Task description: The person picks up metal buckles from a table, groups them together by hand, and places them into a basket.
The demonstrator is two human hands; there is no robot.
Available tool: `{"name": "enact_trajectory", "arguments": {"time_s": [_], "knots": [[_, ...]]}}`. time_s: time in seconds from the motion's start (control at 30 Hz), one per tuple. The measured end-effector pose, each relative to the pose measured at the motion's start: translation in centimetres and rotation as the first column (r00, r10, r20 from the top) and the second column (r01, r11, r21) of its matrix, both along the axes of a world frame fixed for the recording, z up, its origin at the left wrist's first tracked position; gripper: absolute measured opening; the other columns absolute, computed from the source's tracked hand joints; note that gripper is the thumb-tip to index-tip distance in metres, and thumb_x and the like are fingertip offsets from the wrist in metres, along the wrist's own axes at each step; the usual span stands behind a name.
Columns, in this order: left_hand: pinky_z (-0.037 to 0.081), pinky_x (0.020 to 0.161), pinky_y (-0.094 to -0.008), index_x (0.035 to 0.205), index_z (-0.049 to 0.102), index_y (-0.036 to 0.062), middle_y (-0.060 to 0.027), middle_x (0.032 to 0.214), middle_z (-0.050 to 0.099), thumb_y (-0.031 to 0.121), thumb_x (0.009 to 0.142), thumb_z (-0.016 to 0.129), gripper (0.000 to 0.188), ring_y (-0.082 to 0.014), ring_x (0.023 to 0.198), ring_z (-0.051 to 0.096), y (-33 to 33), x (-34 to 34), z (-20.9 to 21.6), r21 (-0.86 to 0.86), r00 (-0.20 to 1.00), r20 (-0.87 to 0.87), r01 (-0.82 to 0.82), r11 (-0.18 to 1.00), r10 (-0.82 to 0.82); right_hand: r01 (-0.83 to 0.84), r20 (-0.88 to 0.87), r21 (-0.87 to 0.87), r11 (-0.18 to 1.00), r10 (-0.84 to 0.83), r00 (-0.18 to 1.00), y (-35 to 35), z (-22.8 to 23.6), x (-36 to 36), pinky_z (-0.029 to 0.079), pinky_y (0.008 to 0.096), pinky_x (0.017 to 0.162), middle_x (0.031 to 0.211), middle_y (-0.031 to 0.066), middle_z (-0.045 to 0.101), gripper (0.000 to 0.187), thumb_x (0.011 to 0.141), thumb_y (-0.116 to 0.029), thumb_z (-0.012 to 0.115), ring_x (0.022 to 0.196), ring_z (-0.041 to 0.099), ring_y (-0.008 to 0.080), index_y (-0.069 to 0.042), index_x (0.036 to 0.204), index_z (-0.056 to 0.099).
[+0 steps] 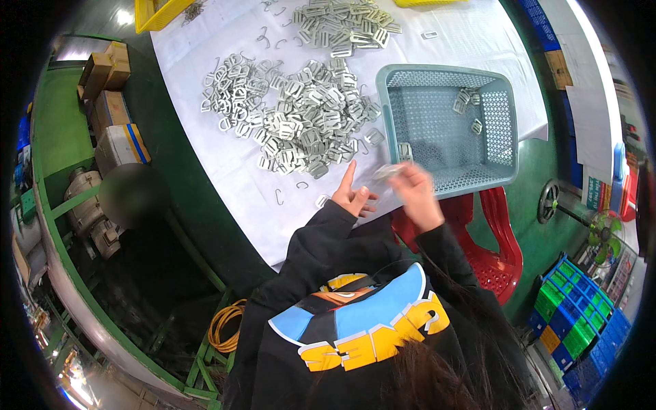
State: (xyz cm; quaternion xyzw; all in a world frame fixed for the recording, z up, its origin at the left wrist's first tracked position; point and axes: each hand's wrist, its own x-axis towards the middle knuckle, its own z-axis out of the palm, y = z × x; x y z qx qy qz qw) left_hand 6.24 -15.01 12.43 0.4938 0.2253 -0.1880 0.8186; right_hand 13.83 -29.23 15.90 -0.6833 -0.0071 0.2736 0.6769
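My right hand (417, 195) pinches a metal slide buckle (387, 171), smeared by motion, beside the near left corner of the grey-blue plastic basket (511, 130). Just left of it, my left hand (354, 194) has its index finger stretched out and the other fingers loosely bent, with nothing visible in it. Beyond both hands lies a big heap of silvery metal buckles (307, 123) on the white-covered table (205, 147). A few buckles (463, 101) sit inside the basket, and another buckle (405, 152) rests by its left wall.
A second heap of buckles (342, 26) lies farther back, with loose wire hooks (263, 37) nearby. Yellow trays (158, 14) stand at the far edge. A red plastic chair (495, 253) is under the basket's near side. Green machine framing (65, 205) stands on the left.
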Motion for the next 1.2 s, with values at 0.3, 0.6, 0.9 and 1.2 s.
{"name": "enact_trajectory", "arguments": {"time_s": [0.3,0.6,0.9,1.2], "knots": [[0.038,0.046,-0.0269,0.082,0.052,0.0054,-0.0030,0.053,0.047,0.026,0.068,0.062,0.027,-0.0134,0.047,0.044,6.5,-4.1,-8.5,0.834,0.964,-0.112,-0.040,0.550,0.239,0.771,0.703,-0.626,0.117,0.513,0.493,-17.4,-8.6,17.4,0.044,0.0254,0.057,0.096,0.0150,0.051,0.034,0.074,-0.006,0.048,0.066,0.056,0.0183,0.002,0.107,0.043],[0.039,0.050,-0.0302,0.088,0.046,0.0049,-0.0060,0.057,0.047,0.031,0.065,0.062,0.038,-0.0202,0.051,0.047,9.6,-4.2,-11.5,0.904,0.878,-0.070,-0.146,0.402,0.474,-0.273,0.166,-0.587,0.762,0.444,0.881,8.4,-6.2,-2.2,0.042,0.0308,0.052,0.058,0.0130,0.053,0.034,0.065,-0.029,0.063,0.056,0.053,0.0248,0.001,0.077,0.056],[0.044,0.064,-0.0282,0.090,0.051,0.0007,-0.0117,0.074,0.056,0.044,0.059,0.065,0.055,-0.0204,0.067,0.055,11.7,-2.9,-11.4,0.852,0.906,-0.282,0.086,0.516,0.315,-0.097,0.236,-0.672,0.734,0.337,0.912,11.8,-14.1,-4.9,0.040,0.0327,0.057,0.069,0.0096,0.054,0.033,0.061,-0.025,0.066,0.063,0.052,0.0256,-0.002,0.081,0.055],[0.026,0.040,-0.0207,0.055,0.044,0.0053,0.0044,0.048,0.037,0.019,0.069,0.061,0.026,-0.0037,0.046,0.033,13.2,-7.5,-14.5,0.717,0.945,0.024,-0.243,0.653,0.325,-0.227,-0.152,-0.426,0.876,0.178,0.972,6.1,-13.0,-2.0,0.036,0.0236,0.047,0.060,0.0045,0.053,0.030,0.068,-0.024,0.062,0.049,0.045,0.0108,0.005,0.077,0.057]]}}
